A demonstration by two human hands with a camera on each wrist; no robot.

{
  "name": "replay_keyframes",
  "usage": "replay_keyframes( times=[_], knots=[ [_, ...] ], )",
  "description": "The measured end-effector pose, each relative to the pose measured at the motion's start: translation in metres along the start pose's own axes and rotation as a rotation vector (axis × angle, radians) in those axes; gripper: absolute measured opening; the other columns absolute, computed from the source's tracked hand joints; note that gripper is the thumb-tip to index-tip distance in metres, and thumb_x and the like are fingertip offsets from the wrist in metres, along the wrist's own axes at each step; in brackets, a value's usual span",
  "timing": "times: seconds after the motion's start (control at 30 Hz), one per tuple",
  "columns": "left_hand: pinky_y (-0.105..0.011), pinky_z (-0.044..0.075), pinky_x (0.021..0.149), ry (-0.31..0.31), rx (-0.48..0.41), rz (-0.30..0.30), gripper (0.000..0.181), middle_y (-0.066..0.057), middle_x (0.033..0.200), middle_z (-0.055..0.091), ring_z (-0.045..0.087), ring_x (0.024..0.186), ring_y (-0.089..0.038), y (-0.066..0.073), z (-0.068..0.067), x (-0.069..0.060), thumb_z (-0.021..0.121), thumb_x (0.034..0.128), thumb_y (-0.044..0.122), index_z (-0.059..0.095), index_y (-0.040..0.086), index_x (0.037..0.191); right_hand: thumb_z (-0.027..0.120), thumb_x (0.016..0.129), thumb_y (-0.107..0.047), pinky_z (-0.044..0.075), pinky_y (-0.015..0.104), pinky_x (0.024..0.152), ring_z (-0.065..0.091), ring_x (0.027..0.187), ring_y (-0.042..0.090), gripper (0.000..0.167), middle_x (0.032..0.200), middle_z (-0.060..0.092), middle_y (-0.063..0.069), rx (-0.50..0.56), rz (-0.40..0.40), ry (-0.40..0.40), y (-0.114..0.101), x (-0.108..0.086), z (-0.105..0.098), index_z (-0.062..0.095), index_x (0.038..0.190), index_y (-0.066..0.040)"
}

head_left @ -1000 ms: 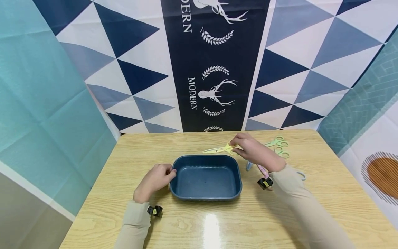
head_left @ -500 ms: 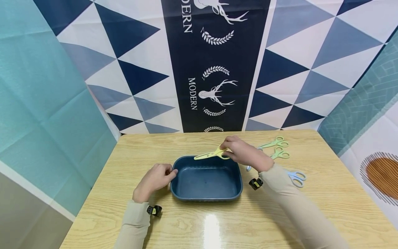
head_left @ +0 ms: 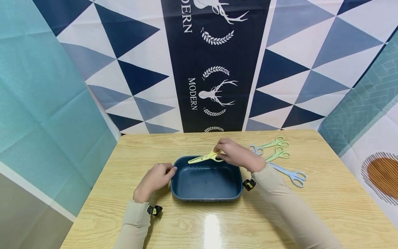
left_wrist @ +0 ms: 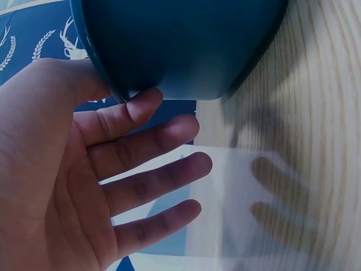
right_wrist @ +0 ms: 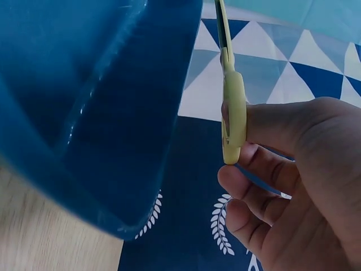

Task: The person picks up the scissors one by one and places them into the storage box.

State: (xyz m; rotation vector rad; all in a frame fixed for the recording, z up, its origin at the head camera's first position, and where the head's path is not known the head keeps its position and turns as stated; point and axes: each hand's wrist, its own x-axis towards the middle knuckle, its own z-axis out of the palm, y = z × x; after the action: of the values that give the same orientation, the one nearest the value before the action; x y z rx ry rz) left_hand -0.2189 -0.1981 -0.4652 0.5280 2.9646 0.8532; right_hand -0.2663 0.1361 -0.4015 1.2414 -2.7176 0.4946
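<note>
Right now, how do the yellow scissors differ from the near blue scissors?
The yellow scissors are held by the right hand; the near blue scissors lie on the table. In the head view, the yellow scissors' blades point left and down, the near blue scissors' blades left and up. Both have ring handles.

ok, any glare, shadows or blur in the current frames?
Head: white glare on the table near the bottom edge, soft shadows. Left wrist: dim, with dark finger-like shapes beside the left hand, shadow or reflection unclear. Right wrist: also dim; the box has a soft near rim, the yellow scissors look sharper.
</note>
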Motion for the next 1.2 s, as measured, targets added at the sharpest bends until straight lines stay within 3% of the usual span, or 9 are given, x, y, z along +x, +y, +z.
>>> replay_keyframes(
  times=[0.23, 0.53, 0.77, 1.2],
  knots=[
    [-0.024, 0.033, 0.053, -0.003, 0.001, -0.006, 0.040, 0.006, 0.060, 0.043, 0.042, 0.051, -0.010, 0.000, 0.001, -0.001, 0.056, 0.1069, 0.032, 0.053, 0.019, 0.069, 0.074, 0.094, -0.008, 0.049, 0.043, 0.088, 0.063, 0.094, 0.025, 0.013, 0.101, 0.067, 0.008, 0.009, -0.028, -0.013, -0.004, 0.006, 0.007, 0.076, 0.105, -0.003],
    [-0.024, 0.033, 0.053, 0.001, -0.008, -0.011, 0.040, 0.005, 0.060, 0.043, 0.042, 0.051, -0.010, 0.002, 0.000, -0.002, 0.057, 0.1067, 0.032, 0.054, 0.019, 0.069, 0.074, 0.092, -0.002, 0.056, 0.037, 0.082, 0.066, 0.093, 0.024, 0.013, 0.101, 0.067, 0.011, 0.037, -0.078, -0.030, -0.007, 0.013, 0.017, 0.075, 0.104, -0.001],
    [-0.024, 0.033, 0.053, 0.001, 0.000, -0.005, 0.041, 0.005, 0.060, 0.042, 0.041, 0.051, -0.010, 0.002, 0.000, -0.003, 0.056, 0.1070, 0.032, 0.053, 0.019, 0.069, 0.071, 0.096, -0.005, 0.056, 0.034, 0.084, 0.064, 0.095, 0.021, 0.012, 0.105, 0.066, 0.008, 0.071, -0.037, -0.123, -0.013, 0.020, 0.019, 0.075, 0.107, -0.004],
    [-0.023, 0.032, 0.053, -0.004, -0.015, 0.000, 0.040, 0.006, 0.059, 0.040, 0.039, 0.050, -0.009, 0.002, -0.001, -0.003, 0.054, 0.1078, 0.032, 0.052, 0.019, 0.070, 0.071, 0.097, -0.008, 0.056, 0.031, 0.085, 0.065, 0.096, 0.018, 0.014, 0.107, 0.067, 0.006, 0.107, -0.054, -0.173, -0.021, 0.029, 0.030, 0.076, 0.110, -0.007]
  ],
)
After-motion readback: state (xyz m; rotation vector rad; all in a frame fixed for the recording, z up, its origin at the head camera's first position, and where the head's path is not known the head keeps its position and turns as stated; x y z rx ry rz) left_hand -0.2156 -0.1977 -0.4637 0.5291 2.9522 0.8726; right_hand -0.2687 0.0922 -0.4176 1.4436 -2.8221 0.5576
